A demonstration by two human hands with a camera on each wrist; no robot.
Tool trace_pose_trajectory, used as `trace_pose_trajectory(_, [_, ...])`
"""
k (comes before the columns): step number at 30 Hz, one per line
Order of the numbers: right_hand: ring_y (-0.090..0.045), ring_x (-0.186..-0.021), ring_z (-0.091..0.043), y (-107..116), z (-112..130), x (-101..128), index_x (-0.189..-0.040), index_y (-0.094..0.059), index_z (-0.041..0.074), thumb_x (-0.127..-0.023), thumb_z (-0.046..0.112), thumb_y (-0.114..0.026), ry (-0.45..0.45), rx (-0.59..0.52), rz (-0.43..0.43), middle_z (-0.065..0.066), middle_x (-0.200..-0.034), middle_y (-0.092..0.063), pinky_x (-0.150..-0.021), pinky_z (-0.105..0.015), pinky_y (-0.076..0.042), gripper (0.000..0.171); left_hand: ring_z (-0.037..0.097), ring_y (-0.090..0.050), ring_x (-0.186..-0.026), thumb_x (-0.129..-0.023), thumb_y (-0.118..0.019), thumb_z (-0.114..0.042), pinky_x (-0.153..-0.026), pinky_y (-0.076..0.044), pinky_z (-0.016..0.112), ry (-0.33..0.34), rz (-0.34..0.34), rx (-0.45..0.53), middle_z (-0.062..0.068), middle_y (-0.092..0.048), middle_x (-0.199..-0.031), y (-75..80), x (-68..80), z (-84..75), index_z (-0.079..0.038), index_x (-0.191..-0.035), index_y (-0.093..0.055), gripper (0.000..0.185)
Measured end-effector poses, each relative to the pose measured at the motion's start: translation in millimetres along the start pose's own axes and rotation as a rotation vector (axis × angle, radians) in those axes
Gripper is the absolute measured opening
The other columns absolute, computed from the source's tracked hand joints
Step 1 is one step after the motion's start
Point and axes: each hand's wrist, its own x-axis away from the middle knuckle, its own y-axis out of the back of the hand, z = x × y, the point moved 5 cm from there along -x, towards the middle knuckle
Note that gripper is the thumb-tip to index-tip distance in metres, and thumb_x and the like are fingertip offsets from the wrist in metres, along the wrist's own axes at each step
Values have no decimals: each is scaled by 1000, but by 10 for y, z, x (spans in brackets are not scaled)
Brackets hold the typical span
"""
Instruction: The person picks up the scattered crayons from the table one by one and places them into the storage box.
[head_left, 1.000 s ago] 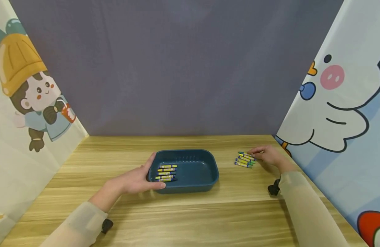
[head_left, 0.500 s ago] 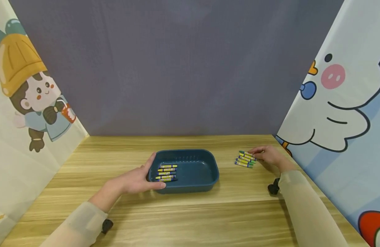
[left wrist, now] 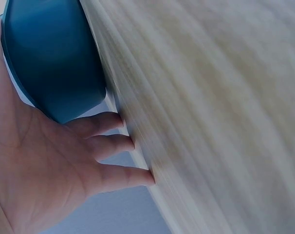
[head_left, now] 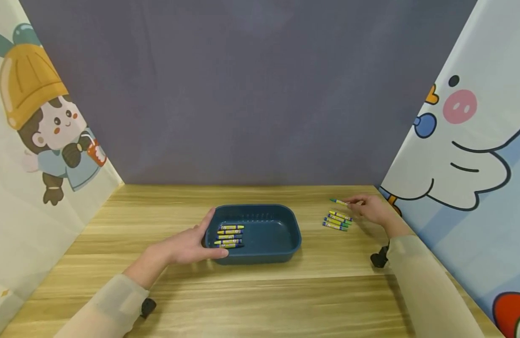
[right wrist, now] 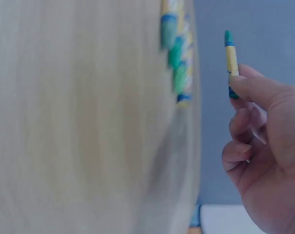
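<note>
A green crayon (right wrist: 231, 63) is pinched between the thumb and fingers of my right hand (head_left: 368, 209), raised off the table in the right wrist view, green tip up. Just below that hand, several crayons (head_left: 337, 220) with yellow wrappers lie side by side on the table. My left hand (head_left: 188, 245) rests spread against the left end of a dark blue plastic tray (head_left: 260, 259), its thumb on the near rim. In the left wrist view its other fingers (left wrist: 123, 178) reach down straight to the tabletop. Several more crayons (head_left: 230, 236) lie in a row inside the tray's left half.
The wood-grain table (head_left: 260, 305) ends at a grey back panel (head_left: 251, 94). Cartoon-printed panels stand on the left (head_left: 14, 188) and right (head_left: 513, 225) sides. The right part of the tray's floor is bare.
My right hand has lifted the farthest crayon away from the row on the table. The left hand and the tray stay in place, while the head view shifts slightly.
</note>
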Motion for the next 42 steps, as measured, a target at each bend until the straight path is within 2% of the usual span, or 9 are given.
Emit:
trace_pose_trajectory(4, [-71,-106,-30,58,272,10,-147,-72,17,-115,39,-60,58,-14,-27,-18,-136,-73,-82,-43,-56,41,53,-45,-155,-90,-71,-82,-122,-42,66,-2,1,1,38,-41,-168,6,-20,5,-26,-175,20,137])
trace_pose_trajectory(11, [-52,-72,-17,-14,939,5,-140,-76,18,-113,28,-65,149,-95,-48,-11,-123,-66,-65,-34,-46,31,55,-39,-158,-89,-71,-83,-123,-40,68,10,5,-1,37,-37,-170,1,-18,8,-28,-176,19,137])
trace_pose_trajectory(16, [-51,-70,-15,-156,1445,-12,-135,-80,20,-111,25,-69,241,-135,-43,-8,-119,-68,-63,-32,-45,27,57,-37,-159,-89,-71,-84,-123,-39,69,22,14,-6,39,-36,-170,-5,-7,3,-27,-176,18,137])
trace_pose_trajectory(23, [-54,-69,-17,-459,2104,-111,-130,-83,21,-109,21,-72,353,-221,22,-7,-113,-68,-63,-32,-48,24,57,-36,-159,-89,-70,-84,-124,-38,69,23,18,-6,40,-33,-170,5,6,-4,-28,-176,19,136])
trace_pose_trajectory(27, [-55,-76,-17,-645,2419,-165,-130,-83,20,-108,21,-72,399,-249,64,-6,-116,-70,-69,-33,-48,24,52,-49,-152,-90,-72,-81,-120,-44,66,12,9,5,40,-38,-168,15,2,-4,-26,-176,17,136])
trace_pose_trajectory(30, [-56,-80,-16,-799,2607,-195,-129,-83,19,-108,21,-72,423,-265,89,-6,-120,-71,-72,-33,-49,24,47,-56,-145,-90,-74,-79,-115,-48,64,-1,5,19,38,-41,-167,19,-3,-4,-22,-177,14,136])
trace_pose_trajectory(35, [-65,-86,-10,-1080,2850,-248,-129,-83,15,-107,17,-72,434,-354,141,-10,-130,-73,-75,-27,-55,25,44,-58,-142,-91,-74,-77,-113,-49,64,-11,15,42,37,-40,-168,19,2,-3,-23,-177,15,135])
trace_pose_trajectory(39, [-69,-100,-9,-1248,2994,-261,-130,-82,13,-107,15,-71,431,-418,181,-10,-137,-74,-82,-25,-57,26,41,-60,-137,-91,-74,-77,-111,-51,62,-16,14,49,37,-42,-166,19,4,-6,-23,-177,14,135])
trace_pose_trajectory(42, [-69,-99,-11,-1322,3064,-252,-131,-82,14,-108,16,-70,432,-421,193,-9,-136,-75,-83,-26,-57,26,41,-60,-138,-91,-74,-77,-112,-50,62,-17,13,53,37,-41,-167,19,6,-9,-22,-177,14,135])
